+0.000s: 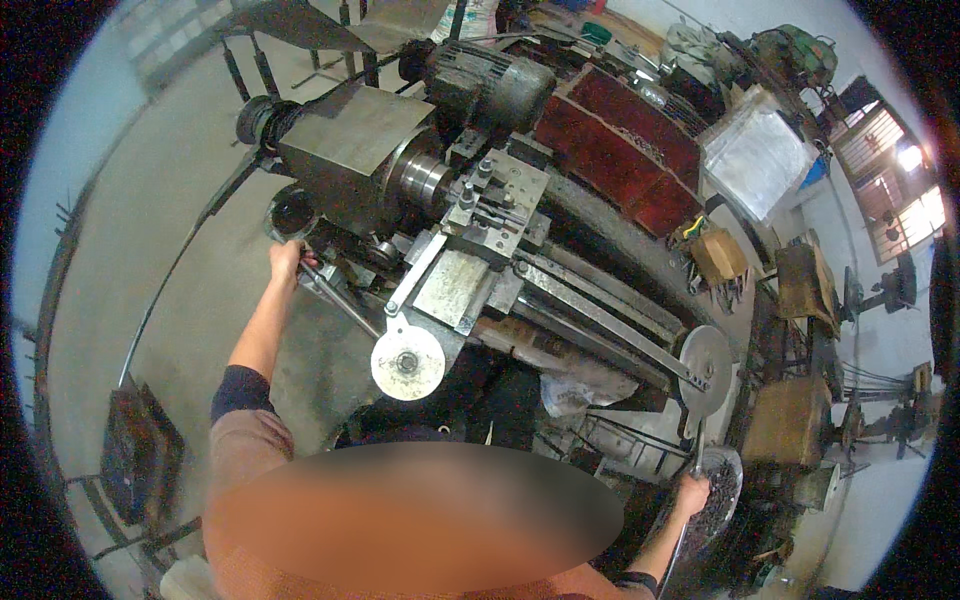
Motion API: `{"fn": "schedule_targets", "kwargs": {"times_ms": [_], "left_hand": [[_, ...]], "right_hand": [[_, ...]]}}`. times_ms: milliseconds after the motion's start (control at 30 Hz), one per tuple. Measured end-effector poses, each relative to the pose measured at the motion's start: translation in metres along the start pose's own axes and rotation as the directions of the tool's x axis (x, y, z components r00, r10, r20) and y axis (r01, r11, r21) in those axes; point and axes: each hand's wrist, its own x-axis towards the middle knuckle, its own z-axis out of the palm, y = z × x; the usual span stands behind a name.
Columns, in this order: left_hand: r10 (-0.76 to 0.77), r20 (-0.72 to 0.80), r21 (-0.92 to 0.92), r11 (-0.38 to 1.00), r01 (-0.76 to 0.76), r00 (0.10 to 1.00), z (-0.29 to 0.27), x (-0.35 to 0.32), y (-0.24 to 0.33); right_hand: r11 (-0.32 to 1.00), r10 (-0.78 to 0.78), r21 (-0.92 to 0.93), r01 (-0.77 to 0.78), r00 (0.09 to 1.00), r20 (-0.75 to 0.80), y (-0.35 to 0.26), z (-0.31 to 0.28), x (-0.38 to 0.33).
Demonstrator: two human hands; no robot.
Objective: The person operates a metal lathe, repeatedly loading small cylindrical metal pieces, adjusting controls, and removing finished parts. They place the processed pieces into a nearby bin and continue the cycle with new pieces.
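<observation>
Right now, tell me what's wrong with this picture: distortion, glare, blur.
Head view: the fisheye bends the lathe bed toward the rim, with black corners; the window at upper right is blown out by daylight; a blurred oval hides the lower centre; the left hand and right hand stay fairly sharp.

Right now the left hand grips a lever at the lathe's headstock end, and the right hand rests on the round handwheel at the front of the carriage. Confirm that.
Not quite. The left hand does grip a lever at the headstock end, but the right hand is far from the carriage handwheel: it holds a thin rod at the tailstock end, as the head view shows.
</observation>
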Motion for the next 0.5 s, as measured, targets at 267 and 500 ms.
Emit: {"fn": "schedule_targets", "kwargs": {"times_ms": [267,500], "left_hand": [[0.034,0.035,0.074,0.997,-0.037,0.999,-0.006,-0.005,0.006],[0.124,-0.116,0.024,0.992,-0.122,0.985,-0.079,-0.054,-0.011]], "right_hand": [[0.937,-0.268,-0.203,0.285,0.957,0.11,0.011,-0.011,0.086],[0.984,-0.043,-0.168,0.059,0.994,0.1,0.014,-0.002,0.075]]}}
